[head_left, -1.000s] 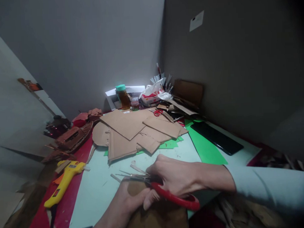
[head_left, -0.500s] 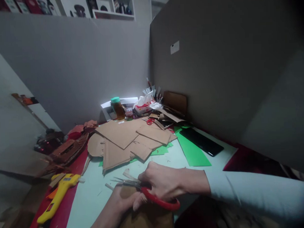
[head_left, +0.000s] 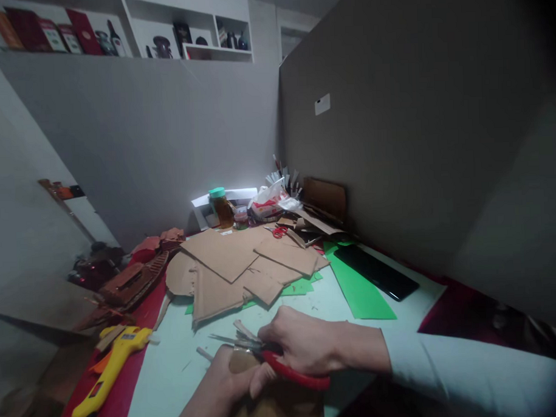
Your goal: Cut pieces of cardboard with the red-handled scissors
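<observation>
Clearly a cutting step is in hand: the person is snipping at a piece of brown cardboard [head_left: 270,391] at the near edge of the bench [head_left: 174,364], and the next move, as I judge it, is calling for the blades to be kept on their line while the piece is being steadied and fed toward them.

Going left to right, the yellow glue gun [head_left: 111,369] is lying untouched on the red strip at the bench's left side, well apart from the hands. The left hand [head_left: 229,380] is gripping the cardboard piece, fingers curled over its top edge and thumb pressing along it, so the piece is being held just above the bench. Beside it, touching at the thumb, the right hand [head_left: 305,344] is closing around the red handles of the scissors [head_left: 265,350], fingers through the loops. The blades are pointing left over the cardboard's upper edge; they seem to be slightly parted, though the dim, blurred view is making that hard to confirm.

Behind the hands, a pile of cardboard sheets [head_left: 243,264] is resting on green paper [head_left: 358,285].
</observation>
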A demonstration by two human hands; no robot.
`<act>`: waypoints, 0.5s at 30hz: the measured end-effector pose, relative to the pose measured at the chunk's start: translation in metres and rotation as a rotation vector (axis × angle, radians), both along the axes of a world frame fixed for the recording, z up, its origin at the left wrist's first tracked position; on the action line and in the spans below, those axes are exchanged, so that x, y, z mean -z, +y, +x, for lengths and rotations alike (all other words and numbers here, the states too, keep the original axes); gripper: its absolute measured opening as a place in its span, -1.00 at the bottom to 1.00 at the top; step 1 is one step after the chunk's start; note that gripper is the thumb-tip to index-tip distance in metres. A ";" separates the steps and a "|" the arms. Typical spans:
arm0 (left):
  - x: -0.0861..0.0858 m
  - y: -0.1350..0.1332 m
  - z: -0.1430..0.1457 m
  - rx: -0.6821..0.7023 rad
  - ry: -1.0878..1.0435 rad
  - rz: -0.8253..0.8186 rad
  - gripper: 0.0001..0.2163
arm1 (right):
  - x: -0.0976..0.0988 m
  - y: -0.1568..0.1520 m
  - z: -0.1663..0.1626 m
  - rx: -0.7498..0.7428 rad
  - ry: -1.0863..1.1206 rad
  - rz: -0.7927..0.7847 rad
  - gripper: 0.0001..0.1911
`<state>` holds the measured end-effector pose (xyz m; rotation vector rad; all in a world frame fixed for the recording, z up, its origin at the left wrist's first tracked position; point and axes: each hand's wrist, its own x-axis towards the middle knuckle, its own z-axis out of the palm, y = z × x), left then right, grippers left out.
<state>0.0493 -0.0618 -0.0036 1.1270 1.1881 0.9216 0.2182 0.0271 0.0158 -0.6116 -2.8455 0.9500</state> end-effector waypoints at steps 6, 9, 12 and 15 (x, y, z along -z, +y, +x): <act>-0.001 -0.002 0.003 0.011 0.008 0.002 -0.74 | -0.014 0.002 0.019 0.022 0.066 -0.031 -0.70; 0.007 -0.001 -0.003 0.053 -0.069 -0.020 -0.63 | -0.023 0.003 0.038 0.119 0.098 -0.048 -0.57; 0.007 -0.001 -0.009 0.043 -0.157 -0.016 -0.53 | -0.032 -0.001 0.060 0.201 0.108 -0.053 -0.55; 0.002 -0.003 -0.014 -0.112 -0.208 -0.081 -0.62 | -0.040 -0.009 0.080 0.283 0.062 -0.022 -0.51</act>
